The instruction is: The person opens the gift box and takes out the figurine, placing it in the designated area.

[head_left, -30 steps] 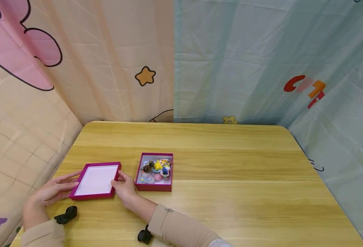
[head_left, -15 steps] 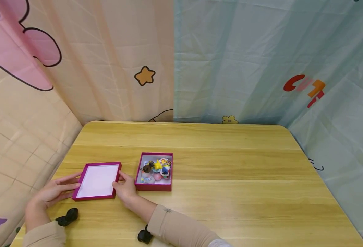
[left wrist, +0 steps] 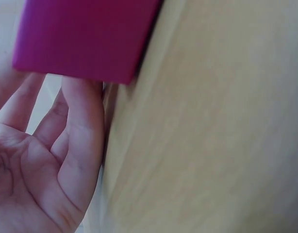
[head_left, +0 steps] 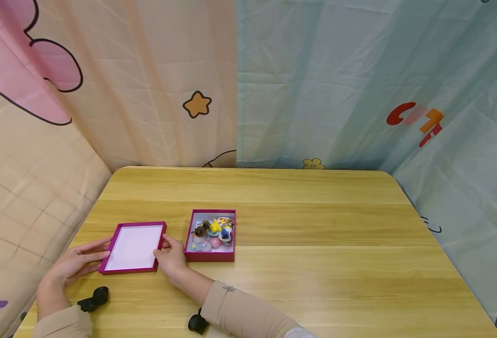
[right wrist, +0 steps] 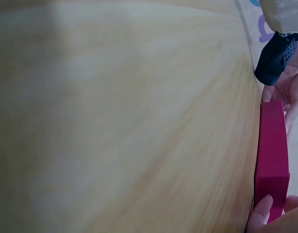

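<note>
A person's two hands steady a shallow magenta lid with a white inside, low down on the left of a wood-grain tabletop. The left hand is loosely spread, its long, nearly straight fingers touching the lid's left wall without closing round it. The right hand has the narrower grip — thumb and forefinger pinch the opposite wall. Just right of that hand stands a matching open-topped box with a jumble of small colourful trinkets inside.

The step in hand looks like squaring up and settling the lid. It calls for light, even pressure from both sides, since firm squeezing could bow the thin walls. The pinch is best kept low and level so neither edge tips up, and the right knuckles are close enough to the box to nudge it, so small movements are safest. The lid seems to rest flat, though the left wrist picture is too close and soft to confirm that its left edge is fully down.

The lid's hollow faces straight up. Its outline is nearly square — no long axis can be told — with near and far walls running left to right and side walls leading away from the person.
</note>
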Demonstrator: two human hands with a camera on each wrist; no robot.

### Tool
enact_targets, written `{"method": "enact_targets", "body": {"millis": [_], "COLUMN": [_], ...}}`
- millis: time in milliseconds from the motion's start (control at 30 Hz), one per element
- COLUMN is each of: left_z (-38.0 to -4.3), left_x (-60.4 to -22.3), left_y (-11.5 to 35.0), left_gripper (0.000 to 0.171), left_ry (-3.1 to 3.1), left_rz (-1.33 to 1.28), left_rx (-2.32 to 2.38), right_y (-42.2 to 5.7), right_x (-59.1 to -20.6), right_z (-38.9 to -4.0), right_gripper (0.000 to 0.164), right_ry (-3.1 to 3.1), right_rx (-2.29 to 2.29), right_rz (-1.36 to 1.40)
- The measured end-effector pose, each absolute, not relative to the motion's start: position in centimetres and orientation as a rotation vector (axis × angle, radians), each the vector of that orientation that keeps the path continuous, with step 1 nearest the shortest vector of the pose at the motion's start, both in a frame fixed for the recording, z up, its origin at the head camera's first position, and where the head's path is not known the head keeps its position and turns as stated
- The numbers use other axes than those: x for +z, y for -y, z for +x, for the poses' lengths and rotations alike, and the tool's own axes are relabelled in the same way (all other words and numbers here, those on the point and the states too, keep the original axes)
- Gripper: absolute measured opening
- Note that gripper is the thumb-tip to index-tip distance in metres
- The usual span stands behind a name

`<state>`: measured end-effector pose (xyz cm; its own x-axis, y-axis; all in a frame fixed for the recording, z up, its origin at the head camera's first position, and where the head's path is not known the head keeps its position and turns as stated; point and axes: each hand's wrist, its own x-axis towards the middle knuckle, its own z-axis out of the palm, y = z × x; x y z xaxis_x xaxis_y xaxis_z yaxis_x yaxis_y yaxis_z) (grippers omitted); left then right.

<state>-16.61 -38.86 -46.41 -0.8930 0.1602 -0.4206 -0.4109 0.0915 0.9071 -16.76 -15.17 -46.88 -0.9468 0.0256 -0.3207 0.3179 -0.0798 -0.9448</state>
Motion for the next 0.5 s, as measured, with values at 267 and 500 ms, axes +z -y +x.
{"method": "enact_targets", "body": {"millis": [267,500], "left_z": [-16.59,-16.41], "left_x": [-46.73,-46.84], "left_y": [38.99,39.32], "left_gripper": [0.031,0.033], "left_ry": [-1.926,-1.859], "left_rz": [-0.239,-0.213], "left_rx": [1.885,2.017], "right_y": [15.09,15.04], "right_x": [-46.73,-46.03], "right_z": [-16.65,-16.31], "right_gripper": [0.04,0.038], "right_ry": [-1.987,-2.035], "right_rx": [-2.111,-2.114], "right_rz": [0.383,0.372]}}
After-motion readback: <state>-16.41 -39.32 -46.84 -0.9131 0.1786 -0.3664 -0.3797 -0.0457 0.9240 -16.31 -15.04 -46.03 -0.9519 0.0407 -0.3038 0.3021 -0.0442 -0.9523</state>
